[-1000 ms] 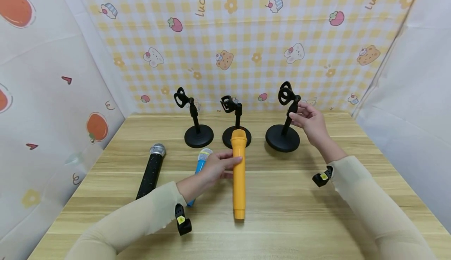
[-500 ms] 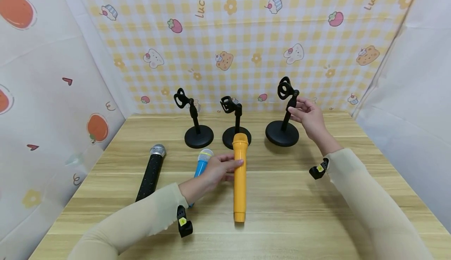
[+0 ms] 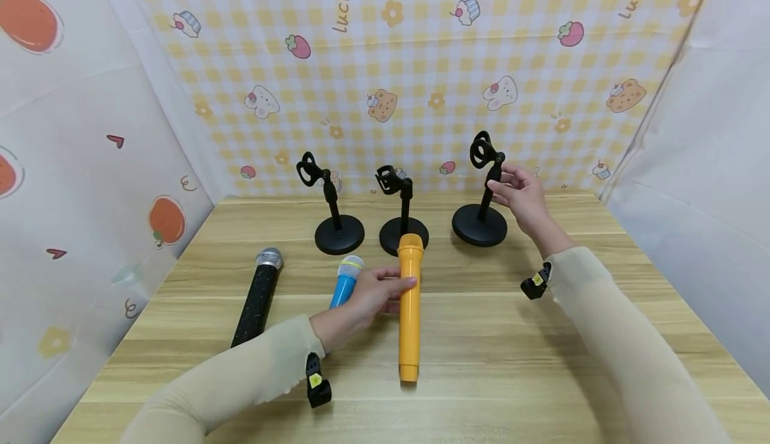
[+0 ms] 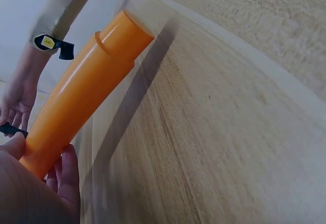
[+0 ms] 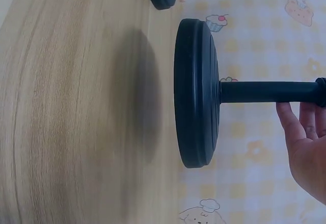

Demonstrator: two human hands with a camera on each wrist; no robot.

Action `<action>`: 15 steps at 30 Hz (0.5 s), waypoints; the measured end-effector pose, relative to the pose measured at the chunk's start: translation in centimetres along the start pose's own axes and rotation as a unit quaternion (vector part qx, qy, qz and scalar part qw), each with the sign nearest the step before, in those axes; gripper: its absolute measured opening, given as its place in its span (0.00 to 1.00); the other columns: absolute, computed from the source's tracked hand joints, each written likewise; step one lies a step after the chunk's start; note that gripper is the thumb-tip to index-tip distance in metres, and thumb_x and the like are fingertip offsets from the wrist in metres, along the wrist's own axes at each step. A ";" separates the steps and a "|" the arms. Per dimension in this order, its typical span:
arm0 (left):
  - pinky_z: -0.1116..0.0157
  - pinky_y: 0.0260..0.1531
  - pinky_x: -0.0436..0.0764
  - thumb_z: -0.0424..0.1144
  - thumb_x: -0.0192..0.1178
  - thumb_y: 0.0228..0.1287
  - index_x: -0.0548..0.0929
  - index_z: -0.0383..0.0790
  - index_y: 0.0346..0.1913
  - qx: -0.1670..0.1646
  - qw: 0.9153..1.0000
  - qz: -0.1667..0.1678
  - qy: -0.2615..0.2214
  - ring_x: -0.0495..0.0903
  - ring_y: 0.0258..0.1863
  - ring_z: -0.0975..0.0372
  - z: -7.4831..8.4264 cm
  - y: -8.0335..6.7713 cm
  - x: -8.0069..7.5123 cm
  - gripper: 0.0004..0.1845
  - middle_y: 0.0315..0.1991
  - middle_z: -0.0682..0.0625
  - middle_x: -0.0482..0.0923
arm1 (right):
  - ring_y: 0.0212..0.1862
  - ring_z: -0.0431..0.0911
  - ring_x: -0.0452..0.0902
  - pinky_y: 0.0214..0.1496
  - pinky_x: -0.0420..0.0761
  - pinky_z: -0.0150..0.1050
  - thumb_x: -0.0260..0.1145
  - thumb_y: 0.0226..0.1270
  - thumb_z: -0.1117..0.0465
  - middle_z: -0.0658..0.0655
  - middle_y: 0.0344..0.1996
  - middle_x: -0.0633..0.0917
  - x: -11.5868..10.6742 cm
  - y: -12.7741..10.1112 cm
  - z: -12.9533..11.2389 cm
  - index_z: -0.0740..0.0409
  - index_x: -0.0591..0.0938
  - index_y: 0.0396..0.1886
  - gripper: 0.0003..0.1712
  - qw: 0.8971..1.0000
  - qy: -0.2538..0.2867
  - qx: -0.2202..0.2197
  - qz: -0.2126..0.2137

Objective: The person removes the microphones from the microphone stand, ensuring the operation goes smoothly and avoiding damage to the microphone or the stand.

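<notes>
Left hand (image 3: 367, 297): fingers curled round yellow microphone (image 3: 410, 310), lying flat mid-counter (image 3: 541, 364) beside blue microphone (image 3: 345, 283). Right hand (image 3: 522, 196): fingers gripping pole of right stand (image 3: 480, 225), upright at counter rear, base just off the surface.

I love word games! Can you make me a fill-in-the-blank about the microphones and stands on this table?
1. The left hand holds the ____ microphone.
2. The right hand grips the pole of a black ____.
3. The number of stands on the table is ____.
4. The blue microphone lies between the orange one and the ____ one.

Missing words: orange, stand, three, black
</notes>
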State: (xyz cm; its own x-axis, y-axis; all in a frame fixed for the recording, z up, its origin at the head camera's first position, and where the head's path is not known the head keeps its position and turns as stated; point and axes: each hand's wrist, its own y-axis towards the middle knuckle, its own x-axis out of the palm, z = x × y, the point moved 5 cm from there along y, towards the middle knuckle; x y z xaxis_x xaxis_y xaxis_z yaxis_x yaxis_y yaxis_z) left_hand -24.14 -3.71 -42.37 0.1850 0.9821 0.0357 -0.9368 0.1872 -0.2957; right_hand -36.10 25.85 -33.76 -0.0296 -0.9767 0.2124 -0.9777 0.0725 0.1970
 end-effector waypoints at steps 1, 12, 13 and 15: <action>0.59 0.33 0.85 0.43 0.71 0.58 0.79 0.33 0.56 0.000 1.000 0.001 0.003 0.84 0.35 0.57 0.0 0.0 0.0 0.26 0.42 0.44 0.83 | 0.36 0.40 0.83 0.39 0.84 0.35 0.67 0.62 0.72 0.52 0.35 0.81 0.0 0.1 0.1 0.56 0.77 0.51 0.18 1.000 -0.005 0.003 0.002; 0.62 0.28 0.84 0.45 0.73 0.56 0.82 0.34 0.51 -0.011 0.999 0.018 0.041 0.82 0.30 0.59 -0.9 0.4 -0.2 0.24 0.38 0.44 0.82 | 0.38 0.40 0.83 0.41 0.83 0.36 0.68 0.63 0.70 0.54 0.38 0.80 -0.2 1.1 0.7 0.61 0.74 0.57 0.23 0.999 -0.044 0.017 0.023; 0.63 0.28 0.84 0.45 0.73 0.56 0.82 0.34 0.51 -0.013 0.999 0.018 0.044 0.82 0.29 0.59 -1.0 0.5 -0.2 0.24 0.38 0.44 0.82 | 0.38 0.41 0.83 0.41 0.83 0.36 0.68 0.63 0.71 0.54 0.38 0.80 -0.3 1.2 0.8 0.60 0.74 0.57 0.23 0.999 -0.040 0.019 0.023; 0.63 0.27 0.84 0.46 0.73 0.55 0.83 0.34 0.49 -0.017 0.998 0.018 0.049 0.82 0.29 0.59 -1.2 0.7 -0.2 0.23 0.37 0.44 0.82 | 0.38 0.41 0.83 0.41 0.83 0.35 0.68 0.63 0.71 0.54 0.38 0.80 -0.4 1.2 0.9 0.60 0.74 0.58 0.24 0.999 -0.033 0.023 0.022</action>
State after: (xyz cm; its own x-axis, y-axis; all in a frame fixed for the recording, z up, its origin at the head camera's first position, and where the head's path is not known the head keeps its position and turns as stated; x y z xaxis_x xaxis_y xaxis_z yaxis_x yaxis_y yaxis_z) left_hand -24.43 -3.82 -43.73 0.1812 0.9811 -0.0687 -0.9328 0.1492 -0.3282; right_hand -37.47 26.17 -34.43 -0.0845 -0.9842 0.1553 -0.9838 0.1072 0.1440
